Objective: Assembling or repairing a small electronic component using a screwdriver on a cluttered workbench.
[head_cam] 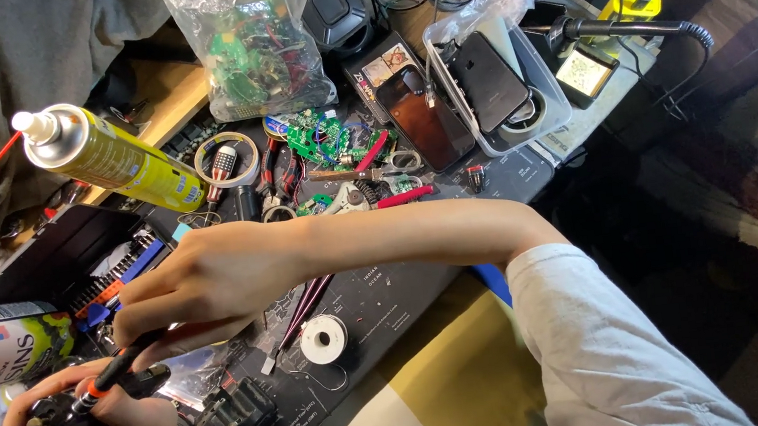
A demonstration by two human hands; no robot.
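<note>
Spray can (111, 158): glossy yellow metal, white plastic nozzle. Work mat (389, 297): matt black, smooth, rubbery. Tray (544, 89): clear, shiny plastic. Phone (425, 117): glossy dark glass face. Bag (247, 38): transparent, crinkled plastic film. Solder spool (324, 339): white plastic, dull metal wire. Screwdriver (116, 369): matt black handle, orange band. Sleeve (604, 349): pale, soft cloth. Circuit board (323, 138): green, semi-gloss.
</note>
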